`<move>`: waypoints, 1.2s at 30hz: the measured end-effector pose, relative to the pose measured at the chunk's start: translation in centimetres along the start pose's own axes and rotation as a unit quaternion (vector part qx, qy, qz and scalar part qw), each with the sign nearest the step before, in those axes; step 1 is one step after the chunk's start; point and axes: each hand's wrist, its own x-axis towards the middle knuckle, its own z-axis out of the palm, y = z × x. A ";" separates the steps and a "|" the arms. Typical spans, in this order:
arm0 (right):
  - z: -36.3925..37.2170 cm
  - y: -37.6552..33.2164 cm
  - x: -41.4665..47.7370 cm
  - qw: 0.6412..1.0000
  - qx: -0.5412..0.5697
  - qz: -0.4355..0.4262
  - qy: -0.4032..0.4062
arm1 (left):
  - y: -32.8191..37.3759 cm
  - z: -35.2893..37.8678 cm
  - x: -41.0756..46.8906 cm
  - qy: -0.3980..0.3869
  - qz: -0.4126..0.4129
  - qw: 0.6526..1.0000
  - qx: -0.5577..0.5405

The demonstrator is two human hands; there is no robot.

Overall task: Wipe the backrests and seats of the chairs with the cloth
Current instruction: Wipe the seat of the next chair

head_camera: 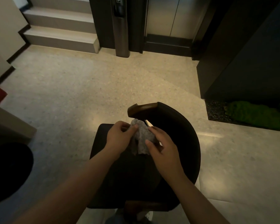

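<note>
Head view | my left grip (120,136) and right grip (162,148) both pinch the cloth (141,137), bunched above the dark chair (136,178) seat, near the backrest (187,135) | I should fold it flat, then wipe with long overlapping strokes.

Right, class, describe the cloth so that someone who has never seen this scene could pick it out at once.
Find the dark chair with the curved backrest, low in the middle. Over its seat, the left hand and right hand hold the cloth between them. It alone is pale, speckled and crumpled against the dark seat.
</note>
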 end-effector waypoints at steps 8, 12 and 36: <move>-2.7 0.5 -0.4 0.999 0.015 0.022 -0.036 | 1.6 2.2 -3.0 -0.077 -0.043 0.984 -0.152; -4.1 0.1 -0.5 0.996 0.065 0.046 -0.031 | 2.9 2.7 -3.5 -0.112 -0.057 0.960 -0.250; 11.4 -1.5 -0.7 0.983 0.013 0.147 0.111 | -6.1 -17.0 2.3 -0.184 0.036 0.979 0.082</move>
